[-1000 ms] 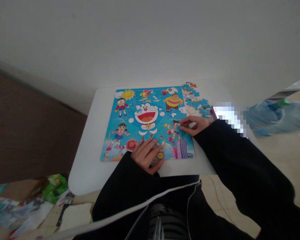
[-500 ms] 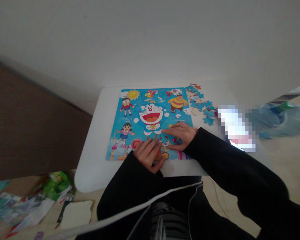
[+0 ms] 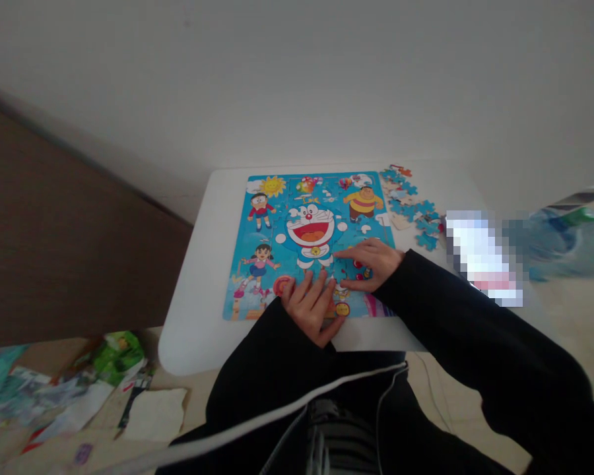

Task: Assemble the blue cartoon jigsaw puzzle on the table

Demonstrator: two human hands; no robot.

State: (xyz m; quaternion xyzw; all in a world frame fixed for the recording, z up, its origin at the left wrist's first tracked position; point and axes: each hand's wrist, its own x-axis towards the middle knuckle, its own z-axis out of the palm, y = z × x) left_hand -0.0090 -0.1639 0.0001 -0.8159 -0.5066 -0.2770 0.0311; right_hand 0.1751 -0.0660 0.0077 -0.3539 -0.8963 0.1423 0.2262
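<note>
Puzzle (image 3: 309,232) — right hand (image 3: 373,265) nearer left hand (image 3: 313,307) than before

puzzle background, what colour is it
Mostly blue on the puzzle, best seen in the head view.

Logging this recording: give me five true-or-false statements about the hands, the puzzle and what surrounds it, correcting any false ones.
1. The bare left hand rests on the flat, blue rectangular cartoon puzzle. True.
2. The bare right hand is raised against the wall. False: it is over the puzzle's near right part.
3. Loose, mostly blue jigsaw pieces lie beyond the puzzle's right edge. True.
4. The puzzle lies on the floor. False: it lies on a white, round-cornered table.
5. The long right sleeve is black. True.
</note>
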